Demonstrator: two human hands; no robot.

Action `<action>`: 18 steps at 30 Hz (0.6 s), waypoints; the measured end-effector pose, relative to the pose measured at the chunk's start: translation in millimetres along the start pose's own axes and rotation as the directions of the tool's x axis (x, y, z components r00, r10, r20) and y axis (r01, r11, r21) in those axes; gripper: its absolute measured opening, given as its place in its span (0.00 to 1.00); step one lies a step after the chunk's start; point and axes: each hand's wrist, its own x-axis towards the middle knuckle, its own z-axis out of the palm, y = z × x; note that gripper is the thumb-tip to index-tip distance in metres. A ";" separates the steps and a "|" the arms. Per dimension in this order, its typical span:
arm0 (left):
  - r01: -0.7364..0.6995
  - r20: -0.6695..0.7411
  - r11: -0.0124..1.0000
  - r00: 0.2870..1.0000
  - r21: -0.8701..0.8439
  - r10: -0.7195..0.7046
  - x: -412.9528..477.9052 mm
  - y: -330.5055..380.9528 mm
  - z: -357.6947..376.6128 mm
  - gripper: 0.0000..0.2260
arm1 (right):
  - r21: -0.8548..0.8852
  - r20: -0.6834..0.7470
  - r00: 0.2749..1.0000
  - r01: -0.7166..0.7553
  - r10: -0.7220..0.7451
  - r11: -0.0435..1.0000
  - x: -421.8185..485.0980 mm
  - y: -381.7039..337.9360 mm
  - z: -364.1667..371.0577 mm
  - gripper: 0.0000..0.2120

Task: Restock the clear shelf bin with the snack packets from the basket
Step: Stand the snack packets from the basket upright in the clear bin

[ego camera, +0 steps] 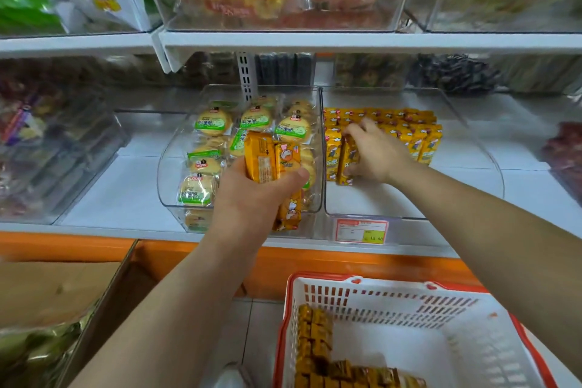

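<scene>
My left hand (252, 198) grips a bundle of yellow-orange snack packets (272, 161) in front of the shelf, level with the bins. My right hand (376, 151) reaches into the clear shelf bin (491, 167) on the right and holds a yellow packet (348, 161) upright at the front of the rows of matching packets (406, 131) standing at the bin's back. Below, a white basket with a red rim (393, 299) holds several more of the same packets (318, 343) along its left side and bottom.
A neighbouring clear bin (167, 167) to the left is filled with round green-labelled cakes (214, 124). A price tag (361, 231) sits on the right bin's front. More stocked bins line the shelf above and both sides. A cardboard box (56, 293) stands at lower left.
</scene>
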 end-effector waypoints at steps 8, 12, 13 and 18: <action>0.015 0.013 1.000 1.000 0.016 -0.016 -1.1 -0.2 5.3 0.13 | -0.171 -0.097 0.995 0.012 -0.029 0.985 8.4 -0.7 0.7 0.38; 0.027 0.017 1.000 0.999 0.015 -0.027 -0.7 0.0 8.0 0.12 | -0.199 -0.092 0.995 0.031 -0.050 0.980 9.8 0.7 0.8 0.39; 0.027 0.017 1.000 0.999 0.016 -0.027 -0.7 0.5 8.5 0.12 | -0.185 -0.088 0.995 0.022 -0.039 0.983 9.6 1.2 -0.6 0.40; 0.041 0.018 0.999 0.999 -0.017 -0.040 -1.2 2.7 10.7 0.12 | -0.104 -0.071 0.997 -0.024 0.016 0.994 -1.5 3.5 -17.8 0.44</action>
